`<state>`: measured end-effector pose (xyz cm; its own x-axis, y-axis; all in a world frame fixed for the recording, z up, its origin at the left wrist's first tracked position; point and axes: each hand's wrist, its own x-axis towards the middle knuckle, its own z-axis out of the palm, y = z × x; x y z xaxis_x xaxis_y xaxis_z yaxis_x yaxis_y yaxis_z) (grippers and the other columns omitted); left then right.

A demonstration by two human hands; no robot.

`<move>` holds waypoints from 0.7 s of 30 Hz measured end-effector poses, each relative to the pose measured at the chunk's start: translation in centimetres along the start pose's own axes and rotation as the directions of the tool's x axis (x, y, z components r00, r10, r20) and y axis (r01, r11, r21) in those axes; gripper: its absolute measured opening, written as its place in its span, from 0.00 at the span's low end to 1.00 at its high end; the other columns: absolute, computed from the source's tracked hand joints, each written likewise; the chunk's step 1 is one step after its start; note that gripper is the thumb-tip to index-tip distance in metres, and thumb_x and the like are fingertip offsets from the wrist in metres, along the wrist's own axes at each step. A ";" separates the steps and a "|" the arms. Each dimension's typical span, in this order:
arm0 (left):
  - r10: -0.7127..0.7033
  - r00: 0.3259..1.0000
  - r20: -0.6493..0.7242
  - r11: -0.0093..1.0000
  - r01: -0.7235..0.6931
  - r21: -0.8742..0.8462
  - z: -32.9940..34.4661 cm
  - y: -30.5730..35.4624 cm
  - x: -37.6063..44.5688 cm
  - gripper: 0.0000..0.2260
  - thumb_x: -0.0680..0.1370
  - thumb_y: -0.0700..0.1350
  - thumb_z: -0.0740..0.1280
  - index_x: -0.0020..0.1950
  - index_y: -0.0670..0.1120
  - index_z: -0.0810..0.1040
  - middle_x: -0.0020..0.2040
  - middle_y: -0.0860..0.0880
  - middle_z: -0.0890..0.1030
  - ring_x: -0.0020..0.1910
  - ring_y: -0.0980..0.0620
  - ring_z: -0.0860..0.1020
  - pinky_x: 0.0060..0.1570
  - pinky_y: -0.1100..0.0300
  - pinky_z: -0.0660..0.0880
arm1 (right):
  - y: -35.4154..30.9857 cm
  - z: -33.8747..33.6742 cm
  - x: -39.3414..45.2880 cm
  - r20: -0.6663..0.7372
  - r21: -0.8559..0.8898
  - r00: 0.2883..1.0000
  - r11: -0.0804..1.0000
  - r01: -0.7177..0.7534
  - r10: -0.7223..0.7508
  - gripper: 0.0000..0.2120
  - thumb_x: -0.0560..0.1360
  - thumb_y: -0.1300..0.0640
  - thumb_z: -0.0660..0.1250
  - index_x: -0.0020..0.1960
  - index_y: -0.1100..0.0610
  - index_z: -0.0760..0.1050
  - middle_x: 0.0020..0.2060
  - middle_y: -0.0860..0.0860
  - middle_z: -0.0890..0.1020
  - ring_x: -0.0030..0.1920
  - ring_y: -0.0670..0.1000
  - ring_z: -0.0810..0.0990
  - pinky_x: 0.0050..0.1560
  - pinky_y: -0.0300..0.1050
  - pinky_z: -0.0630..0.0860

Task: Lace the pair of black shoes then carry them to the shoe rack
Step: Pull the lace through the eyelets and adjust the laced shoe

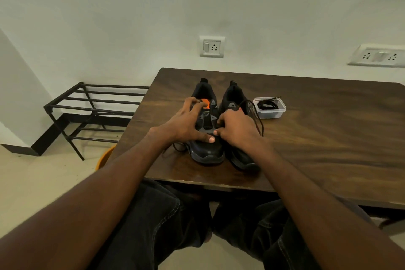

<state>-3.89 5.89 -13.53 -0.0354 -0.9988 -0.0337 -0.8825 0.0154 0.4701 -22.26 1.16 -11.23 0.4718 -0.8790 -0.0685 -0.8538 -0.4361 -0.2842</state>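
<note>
- Shoes first: the pair of black shoes stands side by side on the wooden table, toes toward me and heels toward the wall, so each long axis runs straight away from my chest.
- My left hand is draped over the left shoe. Its fingers curl round the far side of the upper near the orange tongue patch, and the thumb lies along the toe side, so it grips that shoe and steadies it.
- My right hand sits over the gap between the two shoes, covering the front of the right shoe. Its fingers are bunched at the left shoe's eyelets; I judge they pinch a lace end, though the lace inside the pinch is hidden from me.
- A black lace loops up from the right shoe and falls past my right wrist. Another lace end trails on the table beside the left shoe's toe, under my left wrist.
- A clear plastic tub holding a coiled spare lace stands just beside the right shoe, on its right.
- What the next move turns on: the left shoe's eyelet rows run along that long axis, away from me, so the lacing must climb from the toe end toward the tongue, with my right hand nearer the eyelets and my left as the anchor.
- The shoe rack stands on the floor well to my left, against the wall, so carrying comes later and goes leftward.
</note>
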 end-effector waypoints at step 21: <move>0.002 0.999 0.037 0.992 0.003 -0.130 -0.1 -1.1 -0.2 0.54 0.64 0.62 0.82 0.81 0.59 0.53 0.77 0.53 0.50 0.79 0.41 0.56 0.77 0.43 0.65 | -0.2 -0.1 -0.6 -0.005 0.067 1.000 0.997 -0.025 0.026 0.13 0.76 0.46 0.76 0.56 0.52 0.84 0.49 0.51 0.85 0.53 0.53 0.83 0.53 0.52 0.81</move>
<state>-2.82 6.01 -13.93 -0.0543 -0.9964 -0.0650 -0.8144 0.0065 0.5803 -22.44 1.77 -11.02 0.4487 -0.8908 -0.0714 -0.8490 -0.3999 -0.3454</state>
